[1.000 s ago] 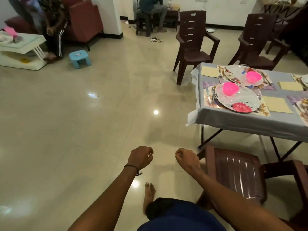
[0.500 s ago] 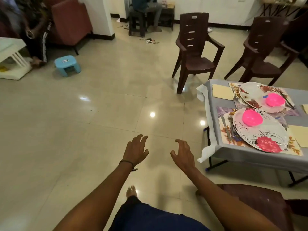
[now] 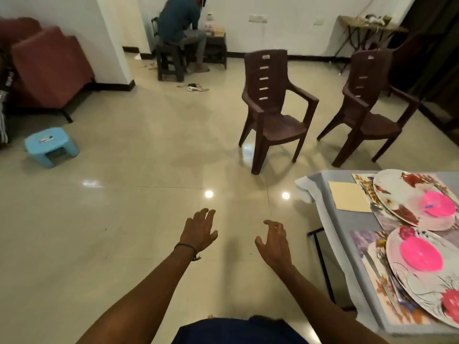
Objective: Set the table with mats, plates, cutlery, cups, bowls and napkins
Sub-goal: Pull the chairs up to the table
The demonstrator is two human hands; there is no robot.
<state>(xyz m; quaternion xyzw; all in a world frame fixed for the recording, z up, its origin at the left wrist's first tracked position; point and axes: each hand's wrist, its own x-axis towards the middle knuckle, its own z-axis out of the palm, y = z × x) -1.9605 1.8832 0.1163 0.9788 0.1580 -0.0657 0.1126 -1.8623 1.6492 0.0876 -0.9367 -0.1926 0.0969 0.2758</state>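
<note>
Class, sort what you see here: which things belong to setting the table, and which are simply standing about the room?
Belong to the job: table, place mats, flowered plates, pink bowls, napkin, fork, both empty hands.

Just about: two brown chairs, blue stool, red sofa.

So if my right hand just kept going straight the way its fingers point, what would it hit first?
Probably nothing close: the right hand is open above bare floor. The nearer brown chair stands roughly ahead, though depth is hard to judge.
</note>
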